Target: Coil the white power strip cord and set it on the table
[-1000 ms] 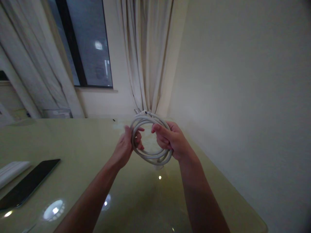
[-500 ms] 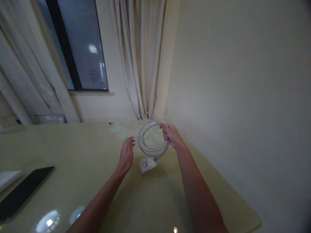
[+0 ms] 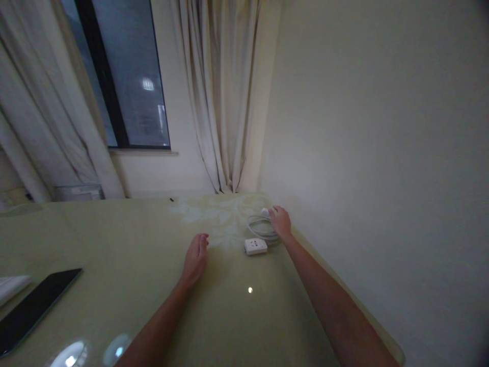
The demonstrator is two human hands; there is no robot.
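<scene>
A white extension cord lies near the right edge of the table, its cable [image 3: 256,230] in a loose coil. In front of the coil, its socket block [image 3: 255,246] rests with the outlet holes facing up. The round white plug [image 3: 265,212] sits at the back of the coil. My right hand [image 3: 281,223] is on the right side of the coil, fingers curled at the cable beside the plug; its palm side is hidden. To the left of the socket block, apart from it, my left hand [image 3: 195,258] hangs over the table with loosely bent fingers and holds nothing.
The glossy greenish table [image 3: 126,244] meets a bare wall [image 3: 362,153] on the right. A dark flat tablet-like slab [image 3: 40,306] and a white object [image 3: 13,286] lie at the left. Behind are curtains [image 3: 225,102] and a window [image 3: 132,76]. A tiny dark piece [image 3: 171,200] lies far back.
The coil and socket block, held up by my right hand before, have come down onto the table farther right. The plug now shows. My left hand has dropped slightly and stays apart from the cord.
</scene>
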